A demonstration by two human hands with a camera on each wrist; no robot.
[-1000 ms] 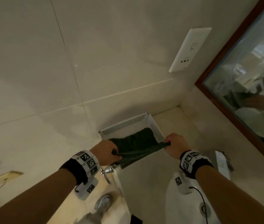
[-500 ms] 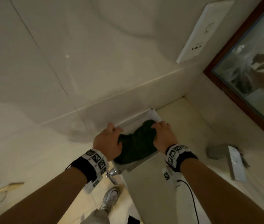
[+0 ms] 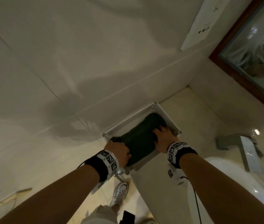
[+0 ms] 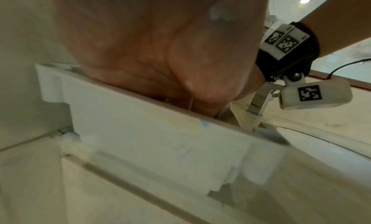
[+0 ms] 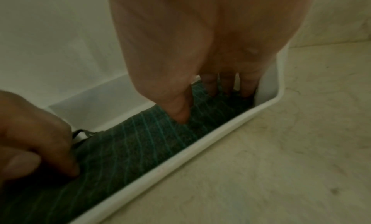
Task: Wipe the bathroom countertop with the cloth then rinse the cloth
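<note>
Pale tiled walls meet in a corner above a beige marble table (image 3: 197, 120), where a white plastic bin (image 3: 170, 117) sits pushed against the wall. From my remote view, a dark green striped cloth (image 3: 141, 136) lies folded inside the bin, filling most of it. My left hand (image 3: 118, 151) rests at the cloth's near-left end, fingers curled round its edge; the right wrist view shows them bent onto the fabric. My right hand (image 3: 162, 138) presses down on the cloth's right end, straight fingers (image 5: 246, 84) tucked between cloth and bin wall, thumb on the fabric. A wood-framed mirror (image 3: 257, 46) hangs to the right, a white wall socket plate (image 3: 199, 25) beside it. A white basin (image 3: 234, 183) lies at lower right.
</note>
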